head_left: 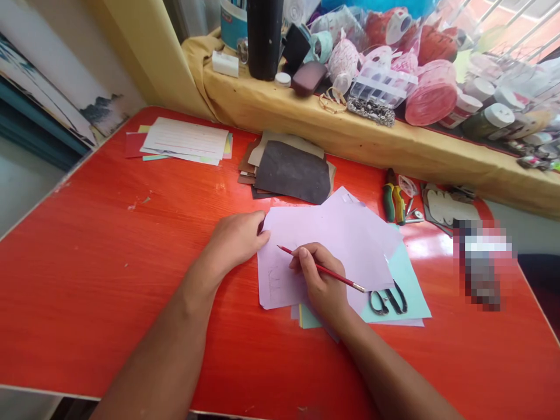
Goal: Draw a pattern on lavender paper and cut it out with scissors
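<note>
A lilac sheet [280, 291] with faint pencil lines at its lower left lies on top of other lilac and mint papers [413, 291]. My right hand [321, 280] rests over it, closed around a red pencil [335, 274] whose tip points to the upper left, near the sheet's left part. At the sheet's left edge is my left hand [240, 236], its thumb on the paper; its other fingers are mostly hidden. Black-handled scissors [388, 300] lie on the mint paper, right of my right hand, partly under the lilac sheets.
On the red table [109, 262] lie lined papers [186, 139] at the back left, dark leather pieces [293, 171] behind the sheet, and pliers [394, 198] at the right. A cloth-covered ledge [262, 108] holds jars, a black bottle [263, 41] and a bead box [382, 84].
</note>
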A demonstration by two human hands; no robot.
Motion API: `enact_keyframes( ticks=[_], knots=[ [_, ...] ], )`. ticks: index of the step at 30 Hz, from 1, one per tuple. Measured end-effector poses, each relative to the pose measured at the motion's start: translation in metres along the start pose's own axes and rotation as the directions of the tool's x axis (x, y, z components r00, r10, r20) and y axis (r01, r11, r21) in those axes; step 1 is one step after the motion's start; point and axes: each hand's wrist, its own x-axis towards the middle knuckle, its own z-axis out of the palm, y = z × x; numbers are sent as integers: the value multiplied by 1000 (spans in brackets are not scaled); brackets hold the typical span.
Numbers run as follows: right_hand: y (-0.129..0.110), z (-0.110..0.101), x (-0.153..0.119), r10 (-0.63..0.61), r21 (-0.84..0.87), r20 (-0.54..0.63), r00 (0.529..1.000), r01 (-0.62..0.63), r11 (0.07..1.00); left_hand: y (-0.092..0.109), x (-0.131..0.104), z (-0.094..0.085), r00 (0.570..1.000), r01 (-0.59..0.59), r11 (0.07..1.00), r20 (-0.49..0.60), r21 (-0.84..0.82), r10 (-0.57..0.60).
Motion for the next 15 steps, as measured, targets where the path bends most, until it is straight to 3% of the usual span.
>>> enact_keyframes(
  ticks=[15],
  knots=[
    [3,1,1,7,-72,14,1000,-6,997,4,0,-5,998,32,999,54,5,-32]
  ],
)
